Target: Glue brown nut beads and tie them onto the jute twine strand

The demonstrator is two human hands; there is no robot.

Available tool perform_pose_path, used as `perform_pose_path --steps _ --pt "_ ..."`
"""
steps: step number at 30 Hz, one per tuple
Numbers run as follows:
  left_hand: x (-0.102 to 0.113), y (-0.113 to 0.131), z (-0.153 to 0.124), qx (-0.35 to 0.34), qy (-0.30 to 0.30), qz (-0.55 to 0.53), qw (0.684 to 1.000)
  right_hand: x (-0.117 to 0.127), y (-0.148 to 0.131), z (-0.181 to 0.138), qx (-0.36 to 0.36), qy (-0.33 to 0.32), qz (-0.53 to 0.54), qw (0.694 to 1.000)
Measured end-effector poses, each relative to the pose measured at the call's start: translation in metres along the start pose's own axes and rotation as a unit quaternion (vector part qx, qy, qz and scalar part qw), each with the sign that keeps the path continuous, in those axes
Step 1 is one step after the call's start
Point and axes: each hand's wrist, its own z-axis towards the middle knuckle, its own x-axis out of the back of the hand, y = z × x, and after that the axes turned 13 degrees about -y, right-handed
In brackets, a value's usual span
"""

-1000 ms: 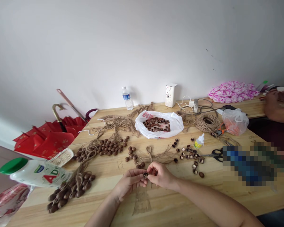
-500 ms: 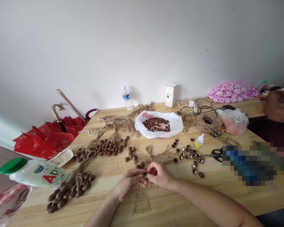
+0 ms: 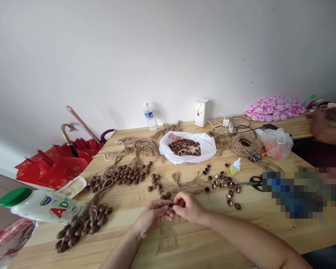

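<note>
My left hand pinches a dark, hollow nutshell half between thumb and fingers, just above the table. My right hand meets it there, thumb and forefinger closed on what looks like a strand of twine at the shell; the fingertips partly hide it. Beyond both hands lies a looped, knotted twine bundle, its loose strands fanning right and whole brown nuts at its left. Halved shells are scattered to the right, near a small glue bottle with a yellow label.
A white plastic bag of shells stands mid-table. Nut-and-twine bundles and a green-capped white bottle are at left. Black scissors, a twine coil and a clear bag lie right. Another person's hands work at far right.
Both hands stay nearly in place, still pinched together at the nutshell. The other person's hands at far right have shifted slightly.
</note>
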Motion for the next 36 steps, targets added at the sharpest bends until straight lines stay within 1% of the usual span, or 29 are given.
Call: perform_pose_path --steps 5,17,27,36 --pt "0.0007 -0.0006 0.0001 0.001 -0.002 0.000 1.000 0.0009 -0.0016 -0.0005 0.008 -0.003 0.003 1.000" --pt "0.0015 -0.0020 0.0004 0.001 -0.005 -0.007 1.000 0.0003 -0.0019 0.0009 0.002 0.008 -0.015 1.000" --pt "0.0067 -0.0042 0.0006 0.002 -0.012 -0.008 1.000 0.0012 -0.0050 0.0003 -0.006 0.003 -0.029 1.000" --pt "0.0056 -0.0040 0.0016 0.001 -0.006 -0.006 1.000 0.0002 -0.0040 0.0006 -0.009 0.007 -0.027 1.000"
